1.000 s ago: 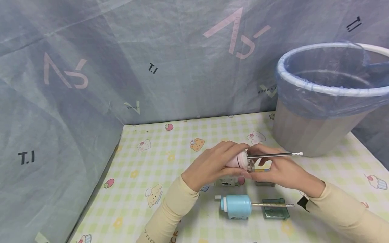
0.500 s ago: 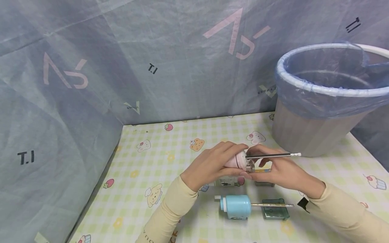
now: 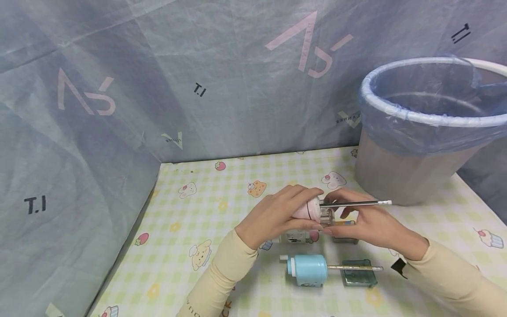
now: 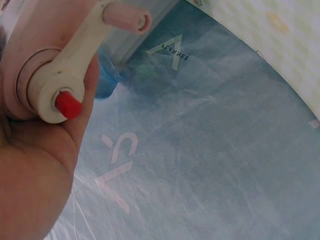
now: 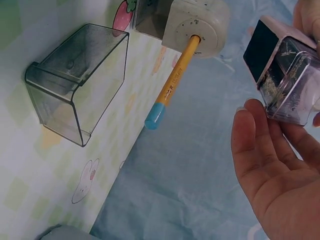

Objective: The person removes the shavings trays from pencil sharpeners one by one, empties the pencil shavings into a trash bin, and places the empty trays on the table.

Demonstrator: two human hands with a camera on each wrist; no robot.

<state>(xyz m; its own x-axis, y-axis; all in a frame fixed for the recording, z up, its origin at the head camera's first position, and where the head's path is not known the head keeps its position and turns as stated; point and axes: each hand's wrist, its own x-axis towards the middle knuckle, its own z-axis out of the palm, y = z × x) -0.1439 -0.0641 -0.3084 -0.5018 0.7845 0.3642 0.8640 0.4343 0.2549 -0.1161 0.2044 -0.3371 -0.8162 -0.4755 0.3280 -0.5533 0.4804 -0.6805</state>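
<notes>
My left hand (image 3: 318, 208) grips a pink crank pencil sharpener (image 3: 305, 211) above the checked tablecloth. In the left wrist view its cream crank arm (image 4: 75, 65) and red knob (image 4: 67, 104) lie against my palm. A dark pencil (image 3: 356, 203) with a white end sticks out of the sharpener to the right. My right hand (image 3: 336, 215) pinches the sharpener's clear shavings drawer (image 5: 295, 90), which is partly out of the pink body (image 5: 270, 45) and holds shavings; its fingers (image 5: 260, 160) lie under the drawer.
Under my hands a white sharpener (image 5: 195, 22) with a yellow pencil (image 5: 172, 82) lies beside a loose grey drawer (image 5: 75, 82). Nearer me lies a blue sharpener (image 3: 309, 269) with a pencil and a green drawer (image 3: 358, 273). A lined bin (image 3: 400, 176) stands at the right.
My right hand has drawn a little to the right and the clear drawer shows slightly more. The left hand and pink sharpener have hardly moved.
</notes>
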